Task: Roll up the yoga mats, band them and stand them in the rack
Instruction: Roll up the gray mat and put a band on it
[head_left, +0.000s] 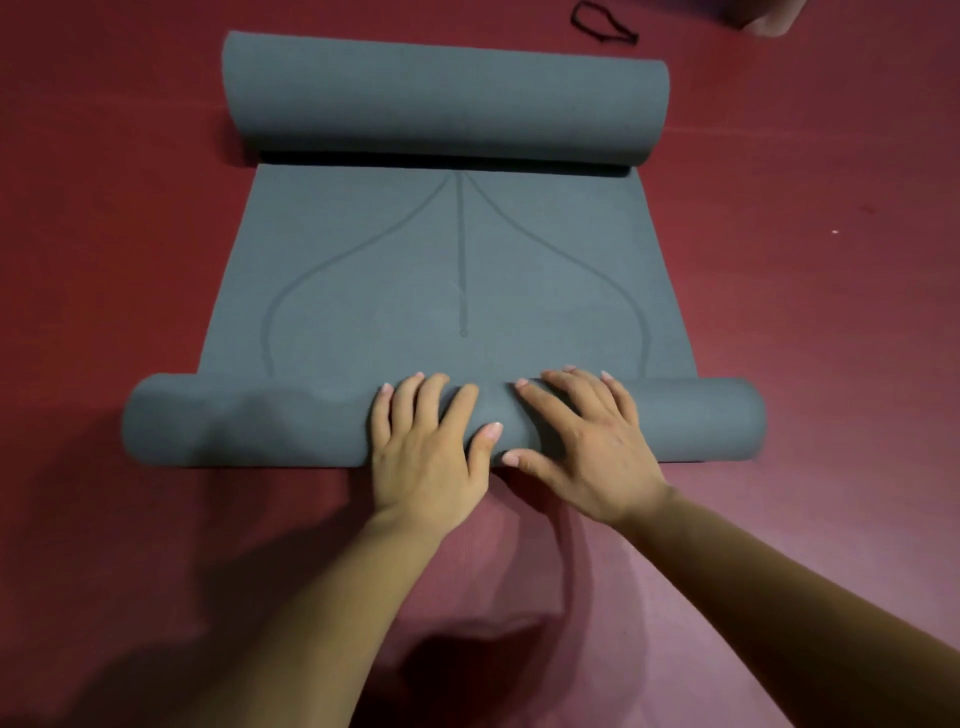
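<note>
Rolling up the grey yoga mat (457, 291), lying on the red floor (805, 312), working from the near roll (249, 426) at the end closest to the camera. Pressing down on that roll with both hands side by side near its middle: left hand (428, 447) and right hand (584, 441) laid flat over the top, fingers spread and mostly straight, thumbs against the near side, not clutching or pinching anything.

Guessing at trouble from here. Pushing only from the middle, so probably risking slack ends and winding up with a wonky cone rather than a tight cylinder. Possibly drifting off to one side too, with nothing guiding the edges. Also heading straight toward the far curl (447, 104), sitting rolled over on itself at the other end and likely wanting to stay curled; running into that hump and maybe bunching up against it. Then needing the black band (605, 26), lying well apart on the floor beyond the far end: reaching for it one-handed and probably letting the whole roll loosen. Not spotting any rack in view.
</note>
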